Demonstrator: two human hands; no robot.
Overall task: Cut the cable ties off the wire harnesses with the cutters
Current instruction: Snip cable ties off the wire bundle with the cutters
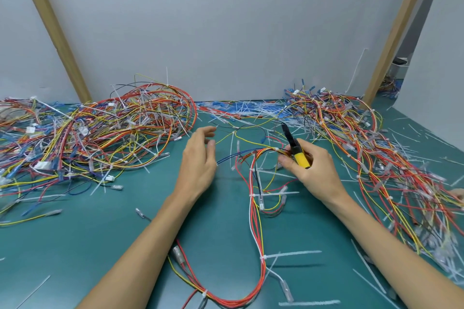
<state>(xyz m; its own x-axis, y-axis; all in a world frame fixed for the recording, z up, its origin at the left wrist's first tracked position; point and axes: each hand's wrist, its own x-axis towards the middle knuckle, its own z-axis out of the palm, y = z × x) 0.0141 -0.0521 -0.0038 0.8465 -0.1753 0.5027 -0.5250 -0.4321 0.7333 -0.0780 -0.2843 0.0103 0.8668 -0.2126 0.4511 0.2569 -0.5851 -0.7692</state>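
A wire harness (256, 221) of red, yellow and white wires loops across the green mat between my arms, with white cable ties (288, 254) still bound round it. My right hand (313, 165) grips the yellow-handled cutters (296, 148), whose black jaws point up and away, and its fingers also pinch the harness's upper end. My left hand (198, 158) hovers just left of that end with fingers relaxed, holding nothing.
A big heap of harnesses (95, 133) fills the left of the green mat (100, 228); another heap (371, 153) runs down the right. Cut tie scraps (251, 108) litter the back by the grey wall. Wooden posts (50, 20) stand at both sides.
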